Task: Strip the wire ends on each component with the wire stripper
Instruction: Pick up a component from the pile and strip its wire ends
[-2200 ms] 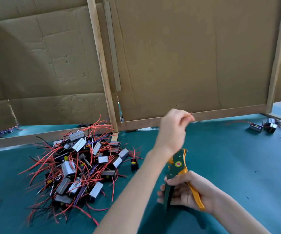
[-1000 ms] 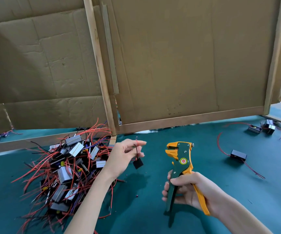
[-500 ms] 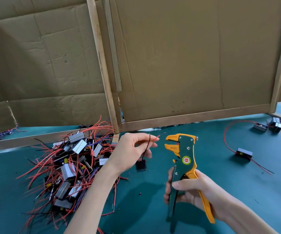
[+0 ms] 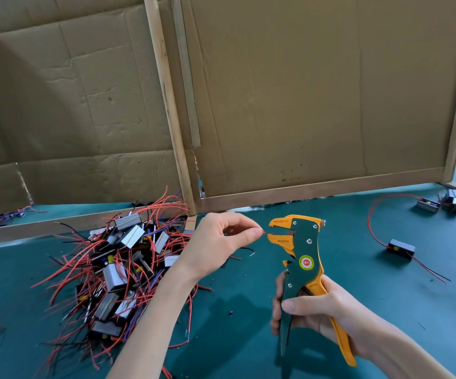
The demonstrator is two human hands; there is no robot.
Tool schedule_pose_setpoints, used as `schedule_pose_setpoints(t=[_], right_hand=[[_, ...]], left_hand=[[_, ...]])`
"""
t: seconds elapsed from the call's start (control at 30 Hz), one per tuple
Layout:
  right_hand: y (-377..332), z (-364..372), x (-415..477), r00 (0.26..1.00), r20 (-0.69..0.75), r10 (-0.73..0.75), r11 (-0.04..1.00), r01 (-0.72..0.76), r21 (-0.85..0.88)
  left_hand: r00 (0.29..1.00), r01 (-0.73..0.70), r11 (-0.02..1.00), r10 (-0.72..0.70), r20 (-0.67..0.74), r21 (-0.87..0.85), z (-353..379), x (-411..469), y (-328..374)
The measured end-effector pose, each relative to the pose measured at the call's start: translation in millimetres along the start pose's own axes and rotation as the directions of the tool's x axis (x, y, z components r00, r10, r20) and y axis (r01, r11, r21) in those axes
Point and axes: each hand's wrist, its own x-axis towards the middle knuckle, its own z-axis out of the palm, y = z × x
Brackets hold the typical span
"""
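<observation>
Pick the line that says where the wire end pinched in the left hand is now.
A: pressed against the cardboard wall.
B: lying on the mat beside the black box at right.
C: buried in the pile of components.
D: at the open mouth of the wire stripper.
D: the left hand pinches the red wire end right at the open orange mouth of the wire stripper, which the right hand holds upright.

Counts: 1 wire stripper (image 4: 303, 250). 2 hands: left hand (image 4: 218, 242), right hand (image 4: 319, 313). 3 loose components (image 4: 402, 248) at 2-3 o'clock. 1 component pile (image 4: 122, 272) at 9 o'clock, too tangled to count. 2 cardboard panels (image 4: 317, 91).
</observation>
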Motion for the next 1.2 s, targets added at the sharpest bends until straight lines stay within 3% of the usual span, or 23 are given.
schedule_pose_setpoints(t=[0.13,0.6,0.77,0.9,0.97,1.07,1.2], right_hand=[[-1,-2,0,1.000,0.003,0.006,1.000,-0.006,-0.023],[-4,-1,-4,0.999,0.032,0.037,0.990,-0.032,-0.141],[-2,8,-5,0.997,-0.058,0.050,0.988,-0.058,-0.141],[10,17,-2,0.972,-0.236,-0.012,0.989,-0.023,-0.146],[12,17,0,0.975,-0.222,-0.005,0.995,-0.018,-0.099],[5,14,1,0.998,-0.054,0.024,0.998,-0.021,0.062],[3,4,5,1.000,-0.023,0.012,0.996,-0.010,0.094]], left_hand=[[0.998,0.000,1.000,0.000,0.067,0.003,0,-1,2],[0.994,0.030,0.999,-0.032,0.105,0.018,-4,-1,-1],[0.986,0.026,1.000,-0.027,0.164,0.009,-9,-1,-3],[0.976,0.087,0.996,-0.090,0.200,0.025,-6,0,-12],[0.970,0.110,0.993,-0.117,0.215,0.044,2,0,-18],[0.988,0.096,0.993,-0.104,0.113,0.070,12,1,-27],[0.991,0.058,0.998,-0.053,-0.121,0.039,15,4,-29]])
